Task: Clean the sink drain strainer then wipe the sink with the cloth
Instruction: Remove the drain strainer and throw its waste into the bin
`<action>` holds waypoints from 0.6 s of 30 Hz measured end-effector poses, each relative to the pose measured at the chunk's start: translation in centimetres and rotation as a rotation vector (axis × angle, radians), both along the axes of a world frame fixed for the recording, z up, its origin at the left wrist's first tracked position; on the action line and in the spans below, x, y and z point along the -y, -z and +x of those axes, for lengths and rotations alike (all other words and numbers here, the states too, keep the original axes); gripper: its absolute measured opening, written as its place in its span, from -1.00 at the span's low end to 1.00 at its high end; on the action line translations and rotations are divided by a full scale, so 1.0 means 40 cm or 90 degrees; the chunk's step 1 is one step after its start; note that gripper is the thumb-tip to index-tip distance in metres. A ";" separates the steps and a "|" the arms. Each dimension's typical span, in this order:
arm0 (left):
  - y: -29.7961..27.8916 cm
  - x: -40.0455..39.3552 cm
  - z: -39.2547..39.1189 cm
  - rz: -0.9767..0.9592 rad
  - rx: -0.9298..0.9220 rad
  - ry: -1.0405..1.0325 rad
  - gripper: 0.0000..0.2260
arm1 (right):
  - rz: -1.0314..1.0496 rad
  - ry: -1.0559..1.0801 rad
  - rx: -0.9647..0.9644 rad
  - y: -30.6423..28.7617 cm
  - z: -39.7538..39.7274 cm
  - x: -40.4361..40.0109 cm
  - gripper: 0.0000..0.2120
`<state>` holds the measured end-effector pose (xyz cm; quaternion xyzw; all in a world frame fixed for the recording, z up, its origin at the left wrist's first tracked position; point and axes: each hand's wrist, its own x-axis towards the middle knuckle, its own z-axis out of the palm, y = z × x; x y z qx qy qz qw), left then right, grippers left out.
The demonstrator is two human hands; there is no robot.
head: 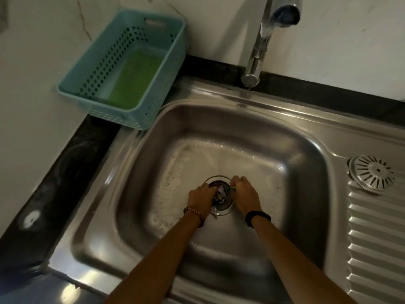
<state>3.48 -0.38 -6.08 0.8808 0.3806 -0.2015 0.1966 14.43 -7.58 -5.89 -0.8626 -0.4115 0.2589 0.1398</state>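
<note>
Both hands are working down in the drain opening (219, 195) at the bottom of the steel sink (252, 137). The left hand (200, 199), wearing a beaded bracelet (194, 212), is curling its fingers into the opening around scraps of debris (219, 196); exactly what it is gripping cannot be told. The right hand (245, 194), wearing a dark wristband (257, 216), is pinching a small green scrap (231, 189) at the drain's rim.

The round slotted drain strainer (371, 174) is lying well apart on the ribbed drainboard (377, 238) at the right. Water spots are sitting on the basin floor around the drain, with open steel on every side of the hands.

A chrome tap (257, 51) is standing behind the basin. At the back left corner a blue perforated basket (173, 62) is holding a green cloth (135, 80). No writing is readable anywhere.
</note>
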 end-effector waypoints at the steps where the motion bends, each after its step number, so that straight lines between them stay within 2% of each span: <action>1: -0.004 0.002 0.003 0.009 0.001 0.001 -0.76 | 0.006 0.024 -0.019 0.001 -0.003 0.001 -0.89; 6: -0.050 0.002 -0.006 0.016 0.103 -0.092 -0.82 | 0.126 0.284 -0.234 -0.031 -0.018 0.003 -0.95; 10: -0.165 -0.005 -0.053 -0.064 0.238 -0.291 -0.83 | 0.239 0.482 -0.481 -0.122 -0.051 0.017 -0.83; 13: -0.273 0.021 -0.135 -0.193 0.383 -0.411 -0.88 | 0.313 0.494 -0.619 -0.237 -0.125 0.040 -0.79; 15: -0.346 0.064 -0.227 -0.279 0.489 -0.498 -0.91 | 0.346 0.444 -0.671 -0.324 -0.213 0.068 -0.85; 18: -0.432 0.149 -0.402 -0.345 0.635 -0.581 -0.82 | 0.385 0.334 -0.718 -0.434 -0.380 0.123 -0.89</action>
